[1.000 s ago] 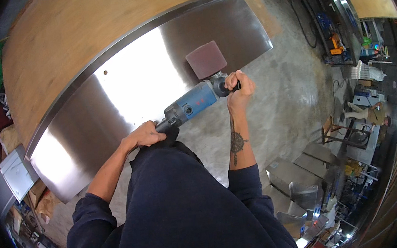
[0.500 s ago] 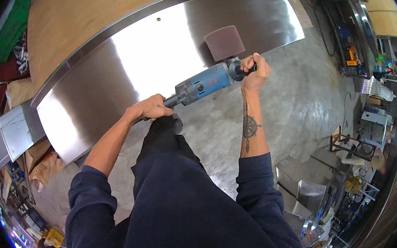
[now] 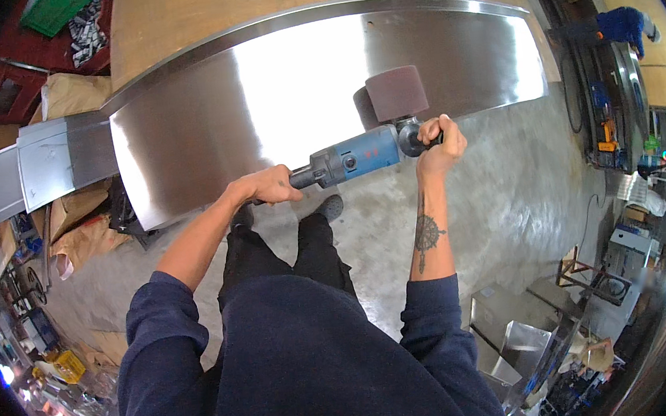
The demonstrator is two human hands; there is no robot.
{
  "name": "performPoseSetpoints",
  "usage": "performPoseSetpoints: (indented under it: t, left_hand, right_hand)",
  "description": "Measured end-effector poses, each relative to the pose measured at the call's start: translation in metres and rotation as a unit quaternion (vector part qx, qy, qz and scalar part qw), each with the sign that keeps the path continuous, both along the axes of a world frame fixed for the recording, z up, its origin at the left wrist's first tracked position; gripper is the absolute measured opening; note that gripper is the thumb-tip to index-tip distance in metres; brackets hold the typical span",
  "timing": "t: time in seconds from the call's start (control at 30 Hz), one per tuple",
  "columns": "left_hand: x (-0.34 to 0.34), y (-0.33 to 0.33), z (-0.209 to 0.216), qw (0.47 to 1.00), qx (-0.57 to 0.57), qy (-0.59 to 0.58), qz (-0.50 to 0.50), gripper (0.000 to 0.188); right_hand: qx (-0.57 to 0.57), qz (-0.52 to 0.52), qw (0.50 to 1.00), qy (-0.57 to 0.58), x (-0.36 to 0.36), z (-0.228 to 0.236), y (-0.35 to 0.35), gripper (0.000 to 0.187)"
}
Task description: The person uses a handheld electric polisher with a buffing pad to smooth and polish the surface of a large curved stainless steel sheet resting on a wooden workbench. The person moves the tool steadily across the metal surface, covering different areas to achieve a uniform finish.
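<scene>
A blue and grey power polisher (image 3: 356, 155) is held crosswise in front of me. My left hand (image 3: 271, 185) wraps round its dark rear handle. On the right, my right hand (image 3: 442, 138) grips the black side handle near the tool's head. A reddish-brown abrasive drum (image 3: 396, 93) sticks out from the head, over the shiny stainless steel sheet (image 3: 189, 133). Whether the drum touches the metal I cannot tell. The sheet has a raised far edge and a small hole near that edge.
Beneath the sheet is a wooden tabletop (image 3: 170, 15). Metal panels (image 3: 64, 158) and brown paper lie at the left. Steel boxes (image 3: 522, 342) stand on the floor at the lower right. Another person (image 3: 622, 29) is at a far-right bench with tools.
The view has shifted, so the sheet and bench appear lower and farther right. Both hands keep their hold on the polisher, which sits slightly more to the right in view.
</scene>
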State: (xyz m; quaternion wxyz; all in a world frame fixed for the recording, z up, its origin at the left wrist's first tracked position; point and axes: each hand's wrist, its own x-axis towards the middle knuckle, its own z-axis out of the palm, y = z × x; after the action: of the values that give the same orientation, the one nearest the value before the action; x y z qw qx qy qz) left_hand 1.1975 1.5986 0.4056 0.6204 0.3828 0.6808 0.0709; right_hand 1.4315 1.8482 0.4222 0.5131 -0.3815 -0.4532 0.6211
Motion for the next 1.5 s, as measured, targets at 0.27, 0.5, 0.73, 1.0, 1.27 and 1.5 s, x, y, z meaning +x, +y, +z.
performPoseSetpoints:
  t: [0.27, 0.5, 0.73, 1.0, 1.27, 1.5]
  left_hand:
    - [-0.020, -0.061, 0.012, 1.000, 0.019, 0.006, -0.002, 0.040]
    - [-0.056, -0.124, 0.037, 0.999, 0.018, 0.010, -0.025, 0.035]
    - [-0.100, -0.198, 0.048, 0.998, 0.056, 0.004, -0.029, 0.042]
    - [-0.124, -0.243, 0.097, 1.000, -0.018, 0.012, -0.009, 0.037]
    - [-0.158, -0.305, 0.096, 0.999, -0.027, 0.027, -0.019, 0.036]
    - [-0.185, -0.355, 0.113, 0.996, -0.032, 0.070, -0.044, 0.042]
  right_hand:
    - [0.012, -0.002, 0.999, 0.032, -0.015, 0.030, -0.061, 0.041]
    - [0.009, -0.020, 0.999, 0.034, -0.043, 0.059, -0.131, 0.041]
    - [0.017, 0.006, 0.999, 0.032, -0.082, 0.079, -0.203, 0.040]
    - [0.027, 0.039, 0.999, -0.017, -0.105, 0.089, -0.267, 0.045]
    - [0.017, 0.092, 0.995, -0.022, -0.134, 0.109, -0.315, 0.046]
    - [0.011, 0.146, 0.988, -0.052, -0.150, 0.137, -0.363, 0.047]
